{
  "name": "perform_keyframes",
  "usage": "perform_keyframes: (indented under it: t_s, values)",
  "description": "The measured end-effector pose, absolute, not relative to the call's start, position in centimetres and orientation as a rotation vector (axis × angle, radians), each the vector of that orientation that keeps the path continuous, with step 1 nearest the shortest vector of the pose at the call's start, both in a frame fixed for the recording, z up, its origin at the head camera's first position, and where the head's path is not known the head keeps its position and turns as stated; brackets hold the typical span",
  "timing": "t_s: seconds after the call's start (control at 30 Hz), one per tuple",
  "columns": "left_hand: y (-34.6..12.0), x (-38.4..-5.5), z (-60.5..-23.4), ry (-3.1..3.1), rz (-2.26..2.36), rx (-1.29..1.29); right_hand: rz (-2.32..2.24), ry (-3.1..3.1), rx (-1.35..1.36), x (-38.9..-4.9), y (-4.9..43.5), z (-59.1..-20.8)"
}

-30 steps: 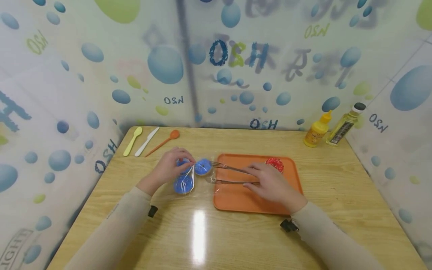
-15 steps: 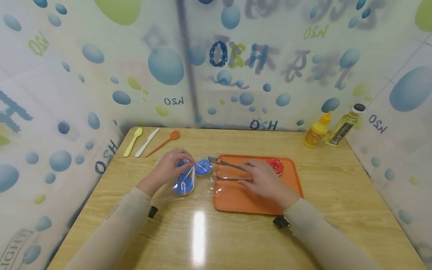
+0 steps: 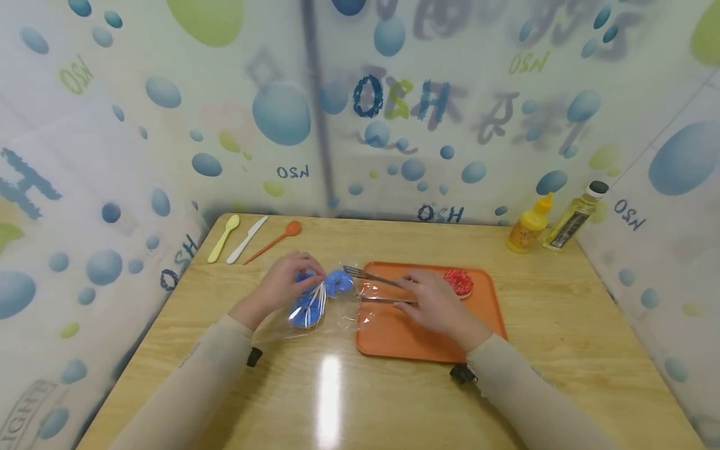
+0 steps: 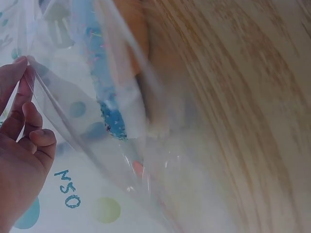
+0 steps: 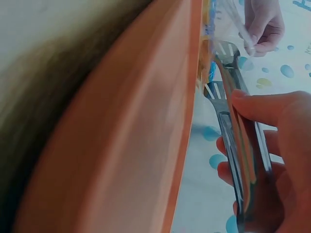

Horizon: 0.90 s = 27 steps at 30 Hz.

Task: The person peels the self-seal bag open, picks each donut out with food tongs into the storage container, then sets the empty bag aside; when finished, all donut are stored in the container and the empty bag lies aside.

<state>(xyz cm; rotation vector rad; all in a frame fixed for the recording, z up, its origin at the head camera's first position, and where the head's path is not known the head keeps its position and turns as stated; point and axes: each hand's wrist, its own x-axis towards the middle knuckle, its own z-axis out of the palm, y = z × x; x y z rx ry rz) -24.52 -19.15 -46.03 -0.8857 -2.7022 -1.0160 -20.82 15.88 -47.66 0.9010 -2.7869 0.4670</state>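
My left hand [image 3: 287, 280] pinches the edge of a clear plastic bag [image 4: 77, 141] between thumb and fingers. Blue sprinkled donuts show in and around the bag: a lower donut [image 3: 306, 312] behind its creases, another partly hidden by the left hand, and a right-hand donut [image 3: 339, 283] close to the bag's mouth. My right hand [image 3: 441, 306] grips metal tongs [image 5: 238, 121] with slotted, fork-like ends. The tongs' ends are spread apart and point left, near the right-hand blue donut and the bag's edge. Whether they touch the donut is unclear.
Beneath the right hand lies an orange tray [image 3: 394, 344], with a red sprinkled donut [image 3: 458, 284] at its back right. A yellow spoon [image 3: 224, 239], white knife [image 3: 247, 239] and orange spoon [image 3: 274, 241] lie back left. A yellow squeeze bottle [image 3: 529, 226] and an oil bottle [image 3: 574, 219] stand back right.
My right hand has shifted left with the tongs, whose upper end now sits further left and higher beside the blue donut. The left hand keeps its pinch on the bag.
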Motion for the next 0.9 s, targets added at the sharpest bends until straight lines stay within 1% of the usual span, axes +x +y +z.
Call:
perform_keyframes:
  t_s: [0.17,0.43,0.57,0.73,0.9]
  values:
    - [-19.6,-24.3,-46.1,-2.739,-1.008,-0.865,0.527,-2.778,0.890,-20.0,16.5,-47.7]
    - [-19.7,-24.3,-46.2,-2.707,-1.012,-0.884,0.567,-2.672,0.873,-18.1,18.7,-47.6]
    - [-19.8,-24.3,-46.3,-2.692,-1.015,-0.891,0.572,-2.629,0.878,-17.1,20.0,-47.3]
    - [-19.8,-24.3,-46.3,-2.678,-1.005,-0.894,0.577,-2.652,0.821,-16.2,21.9,-46.9]
    - [-19.8,-24.3,-46.3,-2.677,-1.010,-0.898,0.540,-2.681,0.771,-16.1,24.0,-46.7]
